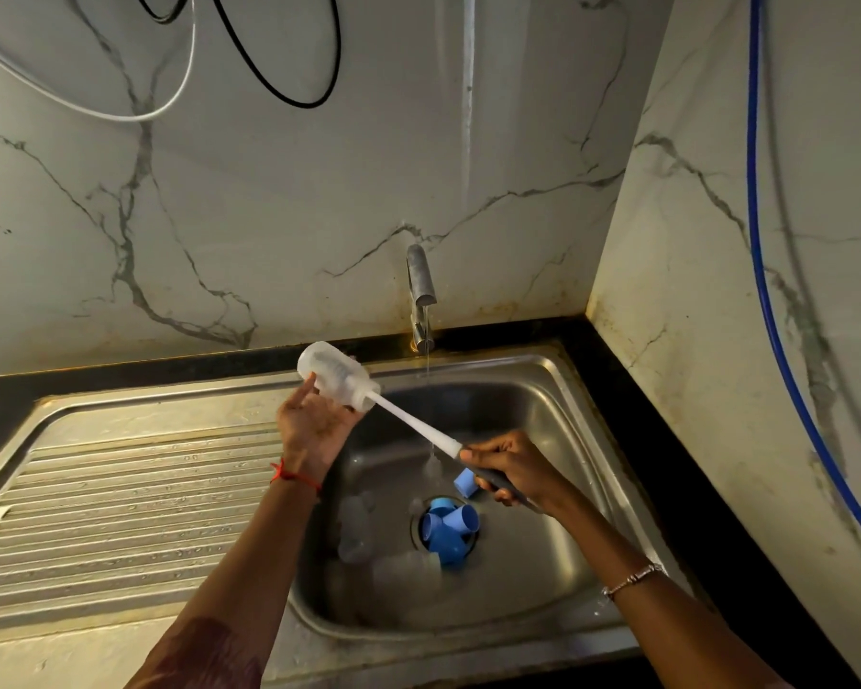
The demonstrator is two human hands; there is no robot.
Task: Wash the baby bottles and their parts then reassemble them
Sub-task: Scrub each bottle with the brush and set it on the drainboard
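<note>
with the left hand (314, 422) gripping the clear bottle (336, 375) above the sink (543, 415) and the right hand (513, 469) clasping the brush (418, 425) handle over the sink, twist the bristles down to the bottle's base, wrist steady.

One translucent plastic baby bottle (336, 377) raised, at least two more (356, 532) lying in the one stainless steel sink (557, 405). One white long-handled bottle brush (408, 418). Several blue plastic caps (451, 532), heaped, number unclear. One metal tap (421, 285).
</note>
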